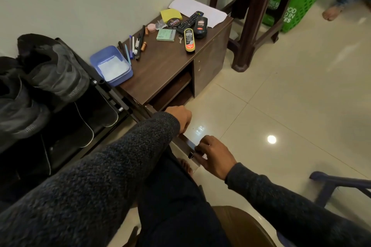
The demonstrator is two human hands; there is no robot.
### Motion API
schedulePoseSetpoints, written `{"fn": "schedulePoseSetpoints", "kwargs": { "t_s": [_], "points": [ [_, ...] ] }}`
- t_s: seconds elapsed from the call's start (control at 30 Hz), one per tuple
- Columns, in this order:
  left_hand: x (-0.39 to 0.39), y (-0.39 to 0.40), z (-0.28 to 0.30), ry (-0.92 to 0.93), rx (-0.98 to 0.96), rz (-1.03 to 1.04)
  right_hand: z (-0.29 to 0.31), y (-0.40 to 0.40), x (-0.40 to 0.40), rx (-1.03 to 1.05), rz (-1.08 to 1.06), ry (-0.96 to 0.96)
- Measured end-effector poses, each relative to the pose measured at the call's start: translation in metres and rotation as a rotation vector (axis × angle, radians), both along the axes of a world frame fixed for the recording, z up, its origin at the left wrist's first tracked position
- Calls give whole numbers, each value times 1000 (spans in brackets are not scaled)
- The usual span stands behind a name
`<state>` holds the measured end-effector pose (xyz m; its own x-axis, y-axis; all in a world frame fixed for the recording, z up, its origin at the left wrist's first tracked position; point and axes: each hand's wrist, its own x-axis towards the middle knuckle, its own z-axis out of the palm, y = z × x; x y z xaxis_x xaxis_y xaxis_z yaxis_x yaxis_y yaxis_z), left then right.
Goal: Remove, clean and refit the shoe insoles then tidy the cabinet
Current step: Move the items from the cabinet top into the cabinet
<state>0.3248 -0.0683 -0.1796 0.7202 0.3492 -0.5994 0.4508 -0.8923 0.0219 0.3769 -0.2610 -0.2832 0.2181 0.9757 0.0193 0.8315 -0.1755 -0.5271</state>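
A low brown cabinet (170,60) stands against the wall with its door (188,142) swung open toward me. My left hand (179,117) curls over the door's top edge near the hinge side. My right hand (215,155) grips the door's free end, fingers around a small dark handle. Two grey shoes (58,74) sit on a black rack (112,94) at the left. Below them lie two dark insoles (88,126) with pale edges. The cabinet's open compartment (174,90) looks dark inside.
The cabinet top holds a blue tub of white powder (112,66), pens (133,47), a remote (189,21), polish tins and bottles (189,40), a green pad and paper. A brown stool (255,16) and a green basket (297,6) stand behind. Another person's bare foot (331,13) shows at far right.
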Motion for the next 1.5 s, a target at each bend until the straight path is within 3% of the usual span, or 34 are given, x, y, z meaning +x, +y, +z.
{"fn": "schedulePoseSetpoints", "kwargs": {
  "t_s": [0.3, 0.43, 0.6, 0.7, 0.77, 0.87, 0.93, 1.17, 1.5],
  "points": [
    [0, 0, -5, 39, -1, 10, -1, 0, -3, 8, 2, 79],
    [17, 19, -17, 81, -198, 206, 3, 12, 13, 40, 1, 87],
    [38, 58, -30, -395, -257, 640, 6, 64, 59, 155, -205, 69],
    [58, 81, -32, -553, -310, 837, 2, 109, 91, 167, -396, 141],
    [74, 94, -30, -579, -236, 703, -8, 144, 113, 173, -541, 192],
    [97, 111, -25, -551, 135, 221, -25, 198, 141, 154, -695, 271],
    [111, 126, -27, -515, 245, 28, -35, 231, 155, 158, -773, 331],
    [138, 166, -33, -248, 369, -185, -57, 301, 183, 190, -858, 344],
    [164, 162, -33, -171, 455, -373, -70, 297, 189, 245, -847, 324]
  ]
}}
